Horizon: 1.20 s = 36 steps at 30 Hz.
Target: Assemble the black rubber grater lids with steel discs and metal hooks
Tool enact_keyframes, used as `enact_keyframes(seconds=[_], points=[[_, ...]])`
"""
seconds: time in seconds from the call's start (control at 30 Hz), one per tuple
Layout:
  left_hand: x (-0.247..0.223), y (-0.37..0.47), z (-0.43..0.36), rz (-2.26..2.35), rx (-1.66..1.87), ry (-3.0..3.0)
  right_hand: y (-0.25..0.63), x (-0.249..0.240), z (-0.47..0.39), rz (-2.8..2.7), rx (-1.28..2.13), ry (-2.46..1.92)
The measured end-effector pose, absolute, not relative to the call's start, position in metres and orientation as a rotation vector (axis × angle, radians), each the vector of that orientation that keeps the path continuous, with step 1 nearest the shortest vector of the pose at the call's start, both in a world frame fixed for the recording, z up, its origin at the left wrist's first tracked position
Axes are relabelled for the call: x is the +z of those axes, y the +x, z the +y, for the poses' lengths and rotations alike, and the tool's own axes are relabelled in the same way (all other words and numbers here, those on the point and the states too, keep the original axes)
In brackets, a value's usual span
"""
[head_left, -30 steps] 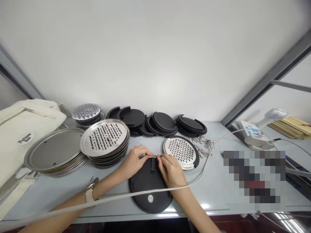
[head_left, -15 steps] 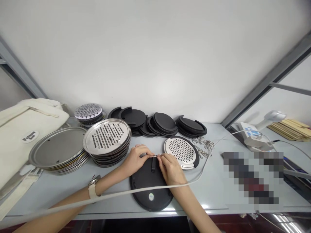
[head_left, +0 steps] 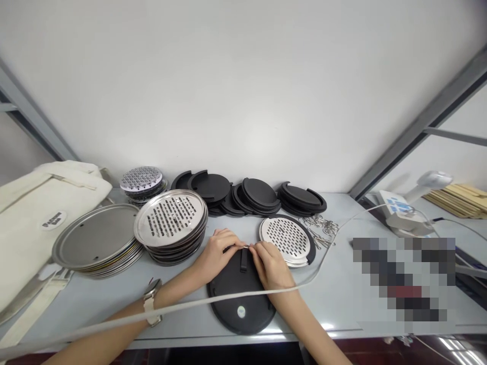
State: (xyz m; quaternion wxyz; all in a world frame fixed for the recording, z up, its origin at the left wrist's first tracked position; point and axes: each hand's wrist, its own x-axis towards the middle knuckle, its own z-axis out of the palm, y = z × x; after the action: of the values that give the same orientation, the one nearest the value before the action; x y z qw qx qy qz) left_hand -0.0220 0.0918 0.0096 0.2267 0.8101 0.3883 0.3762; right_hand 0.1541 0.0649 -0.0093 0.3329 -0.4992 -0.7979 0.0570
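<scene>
Behind a grey table (head_left: 338, 304) rises a white wall (head_left: 247, 101). The left hand (head_left: 218, 256) and right hand (head_left: 271, 263) almost meet, fingertips pinching a slim metal piece (head_left: 246, 247) at the far end of a round black disc (head_left: 243, 281), which lies at the table's front edge. Beside the right hand sits a perforated metal plate (head_left: 287, 239); farther back, black discs (head_left: 261, 191); leftward, stacked slotted plates (head_left: 171, 219).

Disc (head_left: 236, 280) in front, stacks (head_left: 261, 192) behind, bag (head_left: 72, 188) far left
</scene>
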Motion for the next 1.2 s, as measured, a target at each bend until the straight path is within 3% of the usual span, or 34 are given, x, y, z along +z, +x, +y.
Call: enact_keyframes(seconds=[0.33,1.2], points=[[0.012,-0.024,0.09,1.074,0.983,2.325,0.155,-0.004,0.063,-2.007,0.408,-1.288],[0.016,-0.025,0.083,1.23,0.963,2.451,0.151,0.0,0.085,-2.171,0.296,-1.133]])
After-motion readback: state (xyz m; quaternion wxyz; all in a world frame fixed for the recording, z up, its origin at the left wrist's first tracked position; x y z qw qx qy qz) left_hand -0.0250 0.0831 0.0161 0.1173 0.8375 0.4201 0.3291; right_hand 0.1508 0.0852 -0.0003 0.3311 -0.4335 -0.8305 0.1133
